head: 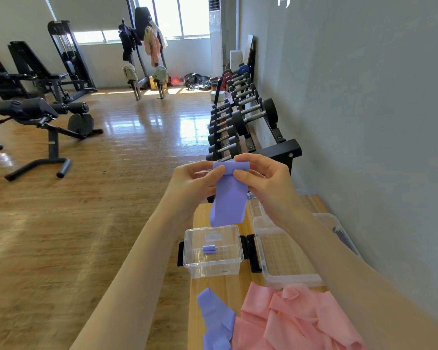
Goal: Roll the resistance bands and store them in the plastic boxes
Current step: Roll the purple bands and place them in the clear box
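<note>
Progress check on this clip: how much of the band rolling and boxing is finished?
Done: one rolled purple band lies in the small clear box. In hand: left hand and right hand are rolling another purple band. Left: loose purple strips and pink bands.

Pretty standard gym room here. Glossy wood plank floor with sun glare bouncing off it, pale grey wall running down the right side. A dumbbell rack sits along that wall, loaded with black dumbbells. Left side has a black back-extension bench and a cable machine behind it. Far end: bright windows, a white standing AC unit, and jackets hanging on a stand.
</note>
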